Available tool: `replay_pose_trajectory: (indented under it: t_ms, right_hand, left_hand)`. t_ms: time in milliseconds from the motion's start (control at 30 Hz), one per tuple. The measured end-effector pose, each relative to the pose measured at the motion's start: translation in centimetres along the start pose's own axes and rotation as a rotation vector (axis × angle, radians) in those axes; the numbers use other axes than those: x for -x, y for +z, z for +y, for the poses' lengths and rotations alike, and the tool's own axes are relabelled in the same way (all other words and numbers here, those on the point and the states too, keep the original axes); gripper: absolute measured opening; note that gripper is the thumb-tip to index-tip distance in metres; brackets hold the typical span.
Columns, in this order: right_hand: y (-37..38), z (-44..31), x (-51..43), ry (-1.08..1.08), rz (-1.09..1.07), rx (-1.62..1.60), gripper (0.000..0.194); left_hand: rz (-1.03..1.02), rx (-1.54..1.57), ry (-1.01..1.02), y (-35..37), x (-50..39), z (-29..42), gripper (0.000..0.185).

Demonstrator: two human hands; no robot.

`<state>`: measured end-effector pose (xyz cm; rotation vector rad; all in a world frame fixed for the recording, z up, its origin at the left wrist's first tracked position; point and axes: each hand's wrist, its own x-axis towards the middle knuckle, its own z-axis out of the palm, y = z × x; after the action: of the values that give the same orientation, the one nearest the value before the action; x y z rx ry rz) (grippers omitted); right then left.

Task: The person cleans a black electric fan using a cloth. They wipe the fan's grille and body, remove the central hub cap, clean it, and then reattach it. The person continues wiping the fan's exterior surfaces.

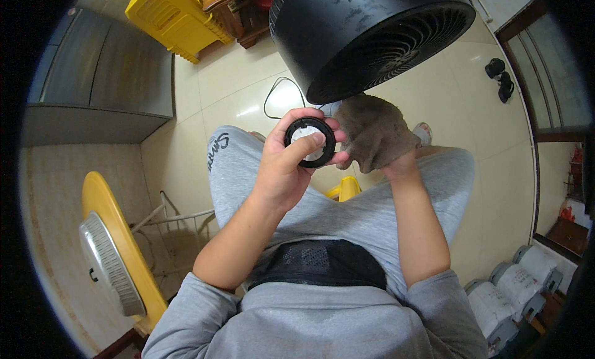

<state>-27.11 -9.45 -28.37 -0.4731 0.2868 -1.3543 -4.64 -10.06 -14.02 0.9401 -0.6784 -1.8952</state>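
Note:
My left hand (pixel 283 164) holds a round black cap with a white centre (pixel 327 147), the thumb pressed on the centre and the fingers behind its rim. A greyish-brown cloth (pixel 376 131) is draped over my right hand (pixel 400 167), hiding most of its fingers. The cloth lies just right of the cap; whether they touch I cannot tell. Above both hands stands the large black round housing of a fan (pixel 339 29), its spiral grille (pixel 399 57) facing down to the right.
A black cable (pixel 268 99) loops on the tiled floor. Yellow plastic stools (pixel 167 20) stand by a wooden piece of furniture (pixel 232 15). At left is a yellow round table (pixel 111 196) with a metal food cover (pixel 109 261). Black shoes (pixel 499 78) and wrapped bundles (pixel 520 284) lie at right.

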Motion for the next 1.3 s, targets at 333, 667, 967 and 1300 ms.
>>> replay_pose_trajectory:
  t_ms: [333,667,967,1300]
  right_hand:
    - [3.4,0.5,0.7,0.162,0.3,0.335,0.054]
    - [9.7,7.5,3.1,-0.43,-0.298,1.982,0.052]
    - [11.5,7.3,1.3,-0.241,-0.202,1.742,0.07]
    - [4.6,7.2,3.2,-0.388,-0.26,1.912,0.049]
  left_hand:
    - [0.042,0.242,0.019,-3.0,-1.4,-1.3,0.042]
    - [0.1,0.37,0.033,-5.9,-3.5,-6.3,0.031]
    - [-0.007,0.243,0.103,-3.2,-1.7,-4.9,0.049]
    - [0.303,0.325,-0.084,-4.7,-4.7,-3.1,0.057]
